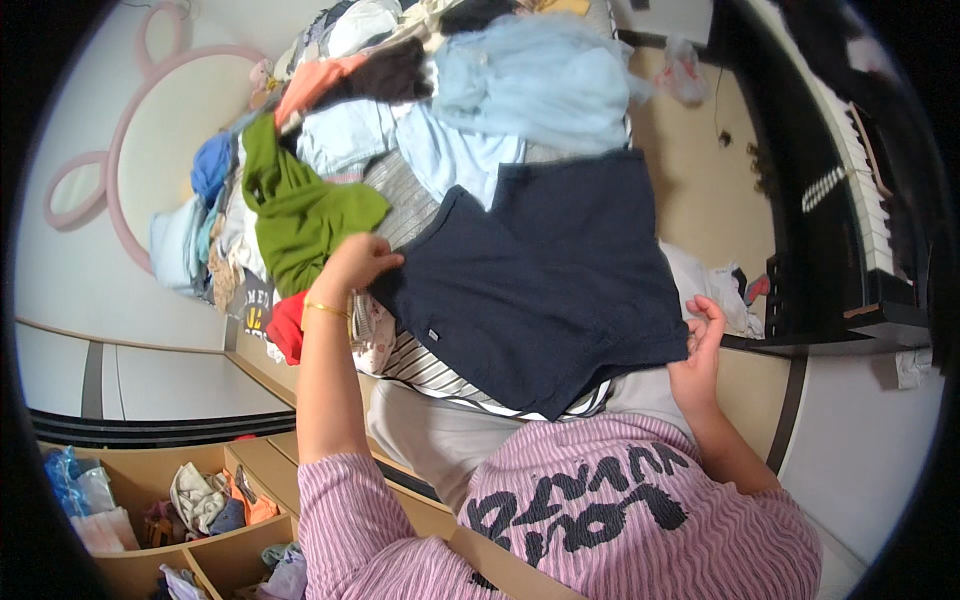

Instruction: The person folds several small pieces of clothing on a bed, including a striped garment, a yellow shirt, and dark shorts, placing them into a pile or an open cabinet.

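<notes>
Navy blue shorts [555, 262] lie spread across the near end of the bed, a small white tag showing near the lower left edge. My left hand [356, 262] pinches their left edge at the waist or hem; which one I cannot tell. At the opposite side, my right hand [701, 337] holds the lower right corner, its thumb hidden by the cloth. Just beyond my left hand lies a crumpled green garment [307, 210]. A red cloth [287, 327] pokes out under my left wrist. Above the shorts rests a light blue tulle garment [532, 82].
More clothes, including a light blue garment [450, 150], heap over the striped bed sheet [442, 364]. A piano keyboard [862, 180] stands at the right. Wooden cubbies [255, 472] with clothes are at lower left. Plastic bags [682, 71] lie on the floor.
</notes>
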`<act>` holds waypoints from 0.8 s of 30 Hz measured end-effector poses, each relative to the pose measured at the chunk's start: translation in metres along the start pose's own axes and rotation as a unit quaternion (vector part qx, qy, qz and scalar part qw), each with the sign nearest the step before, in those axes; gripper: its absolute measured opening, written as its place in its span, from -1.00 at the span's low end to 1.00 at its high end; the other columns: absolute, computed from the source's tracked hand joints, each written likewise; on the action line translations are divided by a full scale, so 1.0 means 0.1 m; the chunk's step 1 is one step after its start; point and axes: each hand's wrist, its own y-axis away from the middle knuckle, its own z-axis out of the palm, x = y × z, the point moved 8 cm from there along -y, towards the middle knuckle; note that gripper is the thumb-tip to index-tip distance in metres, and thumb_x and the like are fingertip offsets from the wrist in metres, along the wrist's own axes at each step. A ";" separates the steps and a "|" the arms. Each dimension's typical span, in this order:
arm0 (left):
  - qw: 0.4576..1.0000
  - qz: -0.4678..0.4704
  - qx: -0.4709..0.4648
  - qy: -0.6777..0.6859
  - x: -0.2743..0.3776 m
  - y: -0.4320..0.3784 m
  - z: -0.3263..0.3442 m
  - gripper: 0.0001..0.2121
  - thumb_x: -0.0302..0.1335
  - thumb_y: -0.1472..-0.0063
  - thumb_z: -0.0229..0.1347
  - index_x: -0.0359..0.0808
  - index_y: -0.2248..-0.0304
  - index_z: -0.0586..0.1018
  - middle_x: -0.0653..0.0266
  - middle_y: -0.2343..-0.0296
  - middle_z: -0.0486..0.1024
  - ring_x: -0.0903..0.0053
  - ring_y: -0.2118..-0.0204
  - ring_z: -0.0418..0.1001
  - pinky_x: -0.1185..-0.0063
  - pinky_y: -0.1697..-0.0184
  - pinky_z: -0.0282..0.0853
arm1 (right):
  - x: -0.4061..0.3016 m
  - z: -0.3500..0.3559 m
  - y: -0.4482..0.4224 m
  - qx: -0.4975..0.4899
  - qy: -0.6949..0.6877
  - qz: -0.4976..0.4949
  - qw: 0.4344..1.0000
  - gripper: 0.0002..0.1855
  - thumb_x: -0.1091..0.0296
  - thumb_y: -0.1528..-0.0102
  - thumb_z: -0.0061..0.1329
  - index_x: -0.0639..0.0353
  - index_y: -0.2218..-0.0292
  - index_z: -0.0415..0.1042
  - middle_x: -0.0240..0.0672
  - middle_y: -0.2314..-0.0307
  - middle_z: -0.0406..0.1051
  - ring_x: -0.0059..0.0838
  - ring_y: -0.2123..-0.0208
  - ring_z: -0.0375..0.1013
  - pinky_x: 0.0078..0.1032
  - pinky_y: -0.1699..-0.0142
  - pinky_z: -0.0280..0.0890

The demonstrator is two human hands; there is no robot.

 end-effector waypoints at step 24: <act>0.943 0.125 0.077 0.300 1.95 -1.45 0.08 -0.76 -0.32 -0.30 0.29 -0.36 0.34 0.61 0.26 0.50 0.58 0.51 0.40 0.53 0.48 0.27 0.44 | 0.01 0.06 0.12 -0.018 -0.086 -0.067 0.994 -0.20 0.72 -0.07 0.23 0.16 -0.24 0.16 -0.18 -0.15 0.15 -0.39 -0.02 0.37 -0.47 -0.16 0.29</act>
